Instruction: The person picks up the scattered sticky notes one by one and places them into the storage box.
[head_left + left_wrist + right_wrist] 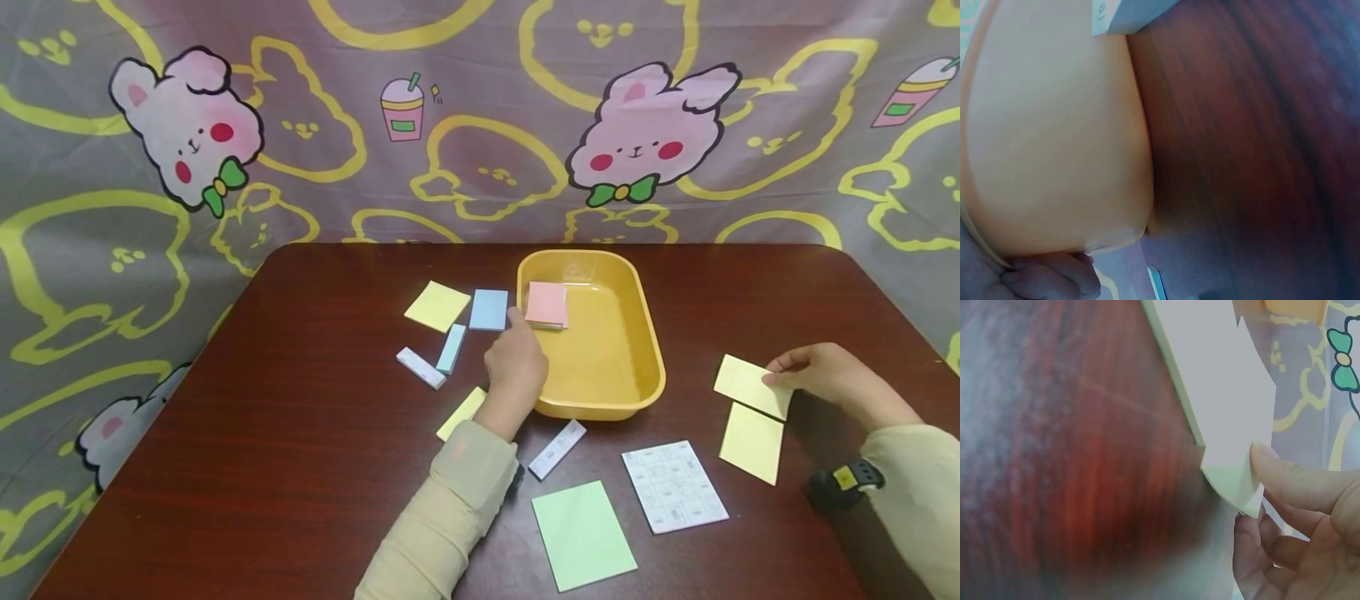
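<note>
Head cam: pale-yellow rectangular paper note pad (741, 382) pinched in right hand (823, 375), matching pad (753, 442) at its 6 o'clock, roughly 4 o'clock from rounded yellow plastic tray (603, 367). Left hand (517, 365) gripping tray's 9 o'clock rim btw.

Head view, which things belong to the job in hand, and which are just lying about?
Seemingly in use:
yellow tub, left hand at its rim
pink pad inside
yellow pad pinched by the right hand

Apparently lying about:
blue pad
green pad
patterned white pad
narrow strips
other yellow pads
</note>
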`<state>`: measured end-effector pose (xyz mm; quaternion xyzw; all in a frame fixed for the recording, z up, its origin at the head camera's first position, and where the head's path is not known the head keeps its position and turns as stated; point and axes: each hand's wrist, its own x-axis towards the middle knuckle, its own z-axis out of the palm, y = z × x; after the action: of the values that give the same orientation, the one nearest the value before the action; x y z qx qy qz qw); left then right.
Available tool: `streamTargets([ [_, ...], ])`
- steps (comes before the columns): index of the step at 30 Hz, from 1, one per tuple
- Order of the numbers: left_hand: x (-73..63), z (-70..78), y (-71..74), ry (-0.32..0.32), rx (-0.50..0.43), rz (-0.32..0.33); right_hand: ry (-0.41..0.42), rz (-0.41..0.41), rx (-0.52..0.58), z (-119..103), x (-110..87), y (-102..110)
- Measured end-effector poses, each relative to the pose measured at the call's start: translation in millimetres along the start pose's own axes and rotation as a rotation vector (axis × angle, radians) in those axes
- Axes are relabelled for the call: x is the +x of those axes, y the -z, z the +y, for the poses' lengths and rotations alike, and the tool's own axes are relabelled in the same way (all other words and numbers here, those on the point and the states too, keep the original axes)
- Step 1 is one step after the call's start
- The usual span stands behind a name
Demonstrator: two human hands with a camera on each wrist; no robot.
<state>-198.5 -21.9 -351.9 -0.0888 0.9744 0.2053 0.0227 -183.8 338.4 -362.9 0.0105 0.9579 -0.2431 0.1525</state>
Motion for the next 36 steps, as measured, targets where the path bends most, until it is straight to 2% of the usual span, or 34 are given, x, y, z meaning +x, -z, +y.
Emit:
streamTargets([
  [9, -0.2, 0.3, -0.3, -0.003, 0.001, -0.001, -0.011, -0.04, 0.055, 0.1, 0.2, 5.5],
  [18, -0.1, -0.6, -0.1, -0.012, -0.012, 0.006, -0.009, -0.033, 0.075, -15.8, -2.1, 18.8],
  [27, -0.6, 1.8, -1.0, -0.015, -0.001, -0.002, -0.045, 0.103, 0.222, -48.1, -0.5, 31.4],
  [36, -2.2, 1.0, 0.8, -0.011, -0.02, 0.001, -0.033, 0.152, 0.338, -99.4, 8.5, 35.7],
])
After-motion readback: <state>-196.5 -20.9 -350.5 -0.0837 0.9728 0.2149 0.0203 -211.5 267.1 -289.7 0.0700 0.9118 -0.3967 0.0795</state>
